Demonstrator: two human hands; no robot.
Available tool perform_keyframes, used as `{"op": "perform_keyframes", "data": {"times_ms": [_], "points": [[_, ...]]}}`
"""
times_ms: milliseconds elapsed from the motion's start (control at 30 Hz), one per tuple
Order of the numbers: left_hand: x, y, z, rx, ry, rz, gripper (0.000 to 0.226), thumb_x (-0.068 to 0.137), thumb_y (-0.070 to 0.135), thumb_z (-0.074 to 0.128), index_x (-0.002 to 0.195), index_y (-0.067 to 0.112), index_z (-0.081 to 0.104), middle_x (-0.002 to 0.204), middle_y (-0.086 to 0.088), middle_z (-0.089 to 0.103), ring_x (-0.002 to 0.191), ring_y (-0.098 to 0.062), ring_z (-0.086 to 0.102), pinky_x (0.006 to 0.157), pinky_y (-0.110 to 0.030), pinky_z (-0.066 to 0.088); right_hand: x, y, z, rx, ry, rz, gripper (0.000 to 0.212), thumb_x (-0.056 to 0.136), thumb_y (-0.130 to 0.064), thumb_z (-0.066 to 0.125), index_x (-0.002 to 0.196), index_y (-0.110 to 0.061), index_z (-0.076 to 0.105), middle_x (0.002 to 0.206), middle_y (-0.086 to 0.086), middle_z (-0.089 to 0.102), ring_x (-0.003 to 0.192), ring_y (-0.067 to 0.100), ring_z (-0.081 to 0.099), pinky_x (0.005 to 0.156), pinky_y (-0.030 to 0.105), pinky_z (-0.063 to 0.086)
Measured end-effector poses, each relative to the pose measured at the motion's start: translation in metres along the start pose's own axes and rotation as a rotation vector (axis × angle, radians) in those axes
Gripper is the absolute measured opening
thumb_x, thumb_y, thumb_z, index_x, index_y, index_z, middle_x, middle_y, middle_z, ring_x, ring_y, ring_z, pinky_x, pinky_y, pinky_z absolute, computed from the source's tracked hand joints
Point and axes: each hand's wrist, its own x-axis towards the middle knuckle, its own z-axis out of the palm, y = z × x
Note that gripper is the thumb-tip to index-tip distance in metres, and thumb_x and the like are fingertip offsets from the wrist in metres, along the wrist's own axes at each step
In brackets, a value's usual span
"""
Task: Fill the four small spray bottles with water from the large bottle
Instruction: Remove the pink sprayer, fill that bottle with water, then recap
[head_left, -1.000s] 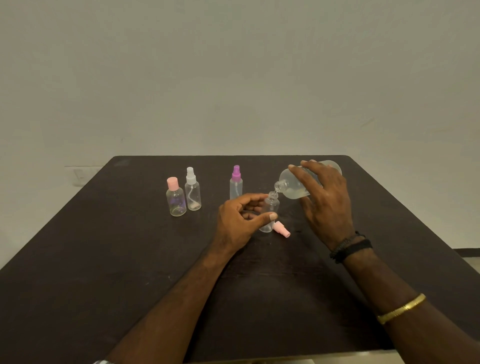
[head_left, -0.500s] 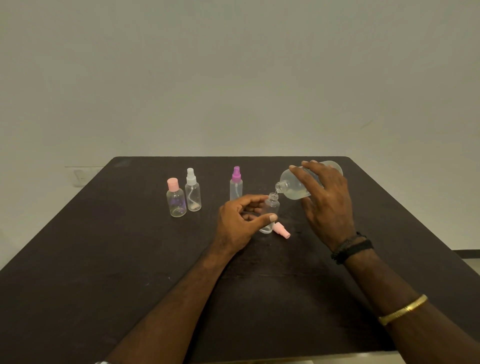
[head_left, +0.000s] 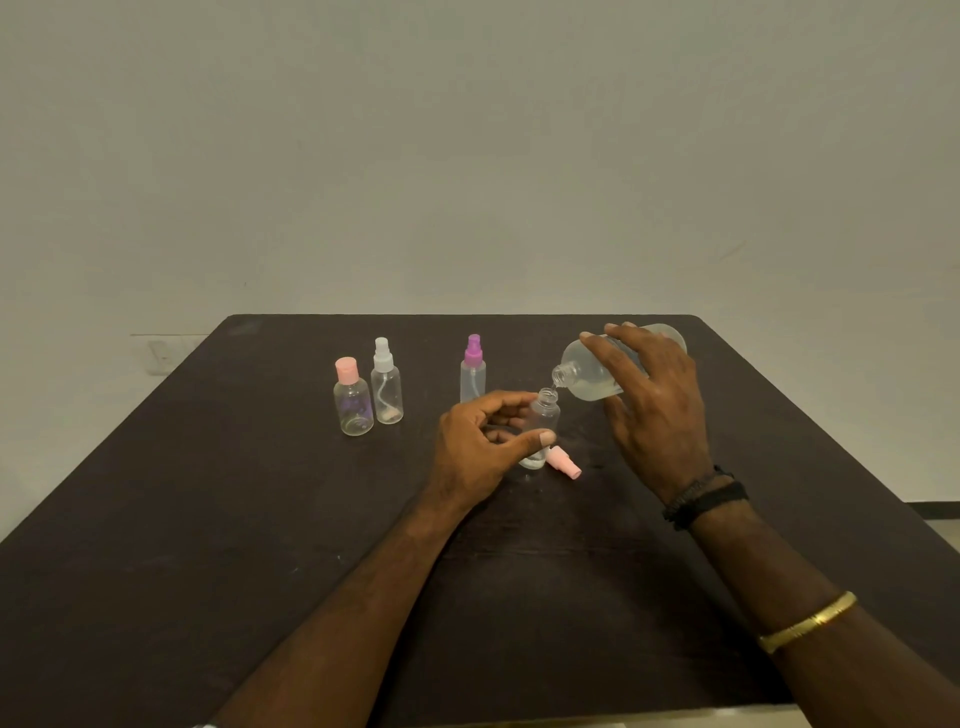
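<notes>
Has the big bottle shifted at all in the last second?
Barely. The big bottle, tilted in the right hand, keeps its mouth just above the open small bottle, as before, and sits the same way relative to the purple-capped bottle.

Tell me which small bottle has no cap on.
The small bottle held by the left hand; the other three, farther left, keep their tops on.

A dark brown worktop (head_left: 208, 519) with rounded far corners stands against a plain pale wall (head_left: 467, 156); a white wall socket plate (head_left: 163, 356) shows just past its left far edge
</notes>
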Motion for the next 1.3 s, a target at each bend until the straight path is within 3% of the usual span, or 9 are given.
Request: {"op": "perform_keyframes", "data": {"times_ms": [867,1300], "points": [[-0.0008,0.0034,-0.0003,-0.039,-0.014,0.003,0.042,0.077,0.020,0.089,0.115,0.025,0.072,0.100,0.010,0.076,0.091,-0.007,0.073,0.077,-0.020,0.060,0.0018,-0.0029,-0.0038,-0.007,-0.004,-0.007,0.062,0.086,0.005,0.067,0.142,-0.018,0.059,0.142,0.013,0.056,0.136,0.033,0.049,0.113,0.052,0.034],[-0.0006,0.0029,-0.0004,-0.041,-0.014,-0.003,0.043,0.077,0.018,0.089,0.117,0.019,0.073,0.101,0.008,0.076,0.092,-0.006,0.073,0.078,-0.019,0.060,0.0022,-0.0015,-0.0044,-0.017,-0.006,-0.007,0.067,0.082,0.008,0.070,0.143,-0.019,0.058,0.142,0.012,0.055,0.136,0.033,0.048,0.115,0.053,0.035]]}}
